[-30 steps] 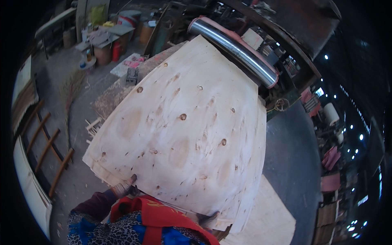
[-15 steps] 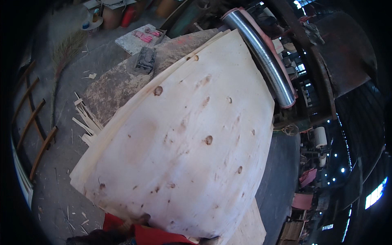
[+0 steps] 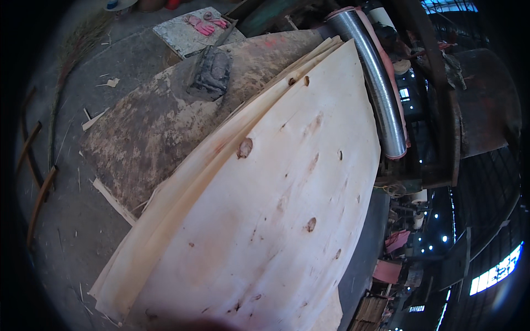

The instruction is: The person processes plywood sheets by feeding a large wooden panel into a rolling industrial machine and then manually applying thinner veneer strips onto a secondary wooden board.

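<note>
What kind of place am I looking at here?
Probably a woodworking workshop, perhaps one making plywood: thin, knotty wood sheets lie layered beside a shiny metal roller, and pink work gloves rest nearby.

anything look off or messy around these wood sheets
Yes, mildly: the wood sheets aren't flush, with their left edges fanned apart. The top one has dark knots, which may be natural. Left of the stack, the brown board looks heavily blotched, and a pale scrap lies loose on the floor.
</note>
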{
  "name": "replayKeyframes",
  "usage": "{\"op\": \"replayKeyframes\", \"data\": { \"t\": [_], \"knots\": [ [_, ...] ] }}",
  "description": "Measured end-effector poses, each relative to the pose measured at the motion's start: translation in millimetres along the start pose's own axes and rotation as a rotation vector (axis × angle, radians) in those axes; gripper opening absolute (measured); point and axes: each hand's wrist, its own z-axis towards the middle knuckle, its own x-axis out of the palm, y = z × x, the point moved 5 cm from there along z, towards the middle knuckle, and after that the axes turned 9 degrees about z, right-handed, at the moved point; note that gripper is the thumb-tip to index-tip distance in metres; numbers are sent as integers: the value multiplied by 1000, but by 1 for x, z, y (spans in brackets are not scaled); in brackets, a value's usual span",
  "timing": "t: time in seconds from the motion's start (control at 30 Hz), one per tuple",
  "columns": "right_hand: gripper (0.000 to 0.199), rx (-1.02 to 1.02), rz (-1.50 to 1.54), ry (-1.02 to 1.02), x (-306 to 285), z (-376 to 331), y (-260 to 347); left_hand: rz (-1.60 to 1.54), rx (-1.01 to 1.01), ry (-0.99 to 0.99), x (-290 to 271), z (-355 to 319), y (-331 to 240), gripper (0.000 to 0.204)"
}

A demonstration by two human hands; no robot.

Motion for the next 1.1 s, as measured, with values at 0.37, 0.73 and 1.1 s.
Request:
{"op": "replayKeyframes", "data": {
  "t": [0.37,0.73,1.1],
  "knots": [
    [73,-22,-29,-58,4,-2,0,-1,-27,16,-11,22,-5,54],
    [72,-40,-54,-99,-1,-2,5,-13,-48,27,-10,34,-3,54],
    [71,-40,-60,-114,-6,-4,9,-3,-49,29,-6,35,-1,55]
  ]
}}
